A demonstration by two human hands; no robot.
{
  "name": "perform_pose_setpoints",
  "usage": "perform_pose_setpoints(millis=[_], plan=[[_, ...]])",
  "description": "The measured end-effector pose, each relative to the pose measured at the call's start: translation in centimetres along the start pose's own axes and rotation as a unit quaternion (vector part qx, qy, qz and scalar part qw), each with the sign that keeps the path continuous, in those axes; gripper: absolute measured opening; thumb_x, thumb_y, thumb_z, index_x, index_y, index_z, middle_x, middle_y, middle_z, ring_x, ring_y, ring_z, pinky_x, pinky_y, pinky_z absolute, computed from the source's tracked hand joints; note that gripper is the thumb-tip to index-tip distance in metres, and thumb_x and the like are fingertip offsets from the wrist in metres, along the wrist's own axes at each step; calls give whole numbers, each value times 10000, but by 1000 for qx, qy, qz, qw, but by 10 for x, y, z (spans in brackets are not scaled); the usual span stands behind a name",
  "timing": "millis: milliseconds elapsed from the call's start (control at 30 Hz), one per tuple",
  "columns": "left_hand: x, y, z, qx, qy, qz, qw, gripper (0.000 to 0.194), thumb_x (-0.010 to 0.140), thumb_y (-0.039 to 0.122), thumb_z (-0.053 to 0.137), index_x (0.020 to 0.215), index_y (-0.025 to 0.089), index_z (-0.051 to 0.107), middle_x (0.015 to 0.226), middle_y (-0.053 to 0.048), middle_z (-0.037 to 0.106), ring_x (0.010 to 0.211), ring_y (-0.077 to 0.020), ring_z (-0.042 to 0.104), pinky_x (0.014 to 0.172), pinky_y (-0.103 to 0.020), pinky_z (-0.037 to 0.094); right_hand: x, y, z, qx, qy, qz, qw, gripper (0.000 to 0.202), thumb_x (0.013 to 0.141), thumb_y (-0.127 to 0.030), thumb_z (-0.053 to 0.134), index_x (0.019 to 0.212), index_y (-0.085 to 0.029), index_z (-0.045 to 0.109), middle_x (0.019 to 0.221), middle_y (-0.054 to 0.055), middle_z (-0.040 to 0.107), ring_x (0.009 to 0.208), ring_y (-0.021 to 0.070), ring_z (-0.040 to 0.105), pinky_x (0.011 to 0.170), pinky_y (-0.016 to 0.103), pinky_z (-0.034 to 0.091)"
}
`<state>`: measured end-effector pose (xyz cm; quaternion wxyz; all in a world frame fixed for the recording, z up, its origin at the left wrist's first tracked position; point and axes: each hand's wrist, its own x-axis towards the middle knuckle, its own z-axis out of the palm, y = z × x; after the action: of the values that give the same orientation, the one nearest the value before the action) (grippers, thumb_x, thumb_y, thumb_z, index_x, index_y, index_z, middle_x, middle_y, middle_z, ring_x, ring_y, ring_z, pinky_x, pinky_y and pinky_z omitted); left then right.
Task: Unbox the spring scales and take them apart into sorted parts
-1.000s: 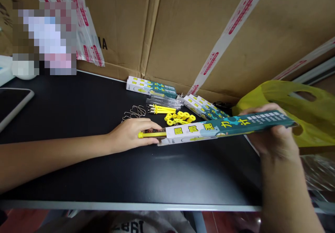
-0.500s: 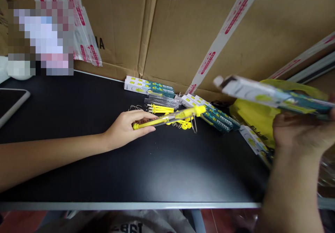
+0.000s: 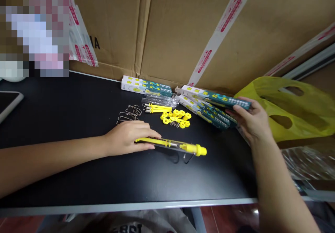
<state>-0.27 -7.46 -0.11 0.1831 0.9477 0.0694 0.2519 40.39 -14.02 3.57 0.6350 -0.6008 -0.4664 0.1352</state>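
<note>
My left hand [image 3: 129, 138] is closed around one end of a spring scale [image 3: 175, 145], a clear tube with yellow parts inside. Its yellow cap and a wire hook point right, just above the black tabletop. My right hand [image 3: 252, 119] grips the near end of a white-and-green carton [image 3: 213, 97], thumb on top. That carton lies over other similar cartons [image 3: 201, 110]; whether it rests fully on them I cannot tell. Behind my left hand are bent wire hooks [image 3: 130, 113], yellow rods [image 3: 159, 109], clear tubes [image 3: 161, 101], and small yellow caps and rings [image 3: 180, 116] with springs.
More cartons [image 3: 145, 85] lie by the cardboard wall [image 3: 183, 27] at the back. A yellow plastic bag [image 3: 282, 103] sits at the right, with clear plastic wrap [image 3: 311, 163] below it. At the left edge lies a phone [image 3: 10, 105]. The table's pale front edge [image 3: 125, 206] runs along the bottom.
My right hand has brought the carton left and down from the right onto the other cartons. My left hand has lowered the spring scale toward the tabletop, uncovering the wire hooks and yellow caps.
</note>
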Motion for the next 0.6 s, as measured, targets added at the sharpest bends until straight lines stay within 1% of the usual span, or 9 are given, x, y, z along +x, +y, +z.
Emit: perform_pose_setpoints(millis=[67, 133, 233, 300, 400, 433, 500, 600], plan=[[-1, 0, 2, 32, -22, 28, 999, 284, 920, 361, 516, 1146, 210, 595, 916, -28, 659, 831, -145, 582, 747, -240, 426, 3, 8, -4, -74, -17, -7, 997, 453, 572, -347, 801, 979, -224, 644, 899, -7, 634, 777, 138, 586, 715, 283, 537], [-2, 0, 3, 53, -40, 46, 997, 291, 929, 365, 496, 1157, 209, 589, 930, -31, 663, 837, -150, 577, 762, -248, 423, 4, 13, -7, -123, -30, -10, 992, 445, 561, -355, 815, 957, -216, 667, 872, 0, 647, 756, 146, 567, 722, 295, 510], [-2, 1, 3, 69, -52, 55, 995, 296, 939, 373, 474, 1158, 211, 589, 928, -31, 664, 833, -152, 573, 762, -250, 421, 6, 16, -10, -195, -56, -17, 979, 419, 579, -408, 796, 931, -209, 690, 816, 15, 647, 724, 173, 549, 736, 349, 480], [-2, 1, 3, 73, -52, 55, 995, 298, 940, 377, 471, 1158, 213, 589, 927, -30, 661, 832, -151, 571, 758, -249, 418, 6, 16, -11, -245, -65, -34, 967, 407, 593, -405, 785, 938, -205, 701, 837, 35, 633, 783, 201, 536, 796, 391, 449], [-2, 0, 2, 73, -51, 56, 994, 298, 940, 376, 470, 1162, 215, 586, 927, -29, 658, 831, -149, 569, 755, -246, 415, 5, 14, -12, -315, -55, -76, 945, 377, 621, -366, 768, 957, -205, 715, 919, 60, 574, 957, 246, 468, 928, 430, 355], [-2, 0, 2, 75, -50, 58, 994, 298, 940, 375, 471, 1162, 215, 587, 924, -29, 657, 827, -149, 569, 753, -246, 415, 5, 13, -13, -331, -51, -85, 938, 370, 635, -364, 757, 969, -208, 716, 923, 61, 555, 969, 248, 453, 939, 432, 340], [-2, 0, 2, 78, -48, 61, 994, 297, 938, 376, 473, 1159, 214, 589, 919, -29, 657, 822, -150, 568, 749, -248, 414, 5, 12, -15, -354, -52, -89, 930, 361, 667, -375, 728, 989, -212, 711, 892, 54, 540, 878, 228, 472, 893, 424, 368], [-1, 0, 2, 78, -47, 63, 994, 298, 937, 374, 475, 1159, 211, 588, 924, -30, 657, 823, -151, 568, 746, -250, 415, 8, 14, -18, -368, -57, -73, 925, 358, 677, -398, 713, 972, -195, 706, 841, 48, 559, 697, 183, 492, 753, 390, 424]])
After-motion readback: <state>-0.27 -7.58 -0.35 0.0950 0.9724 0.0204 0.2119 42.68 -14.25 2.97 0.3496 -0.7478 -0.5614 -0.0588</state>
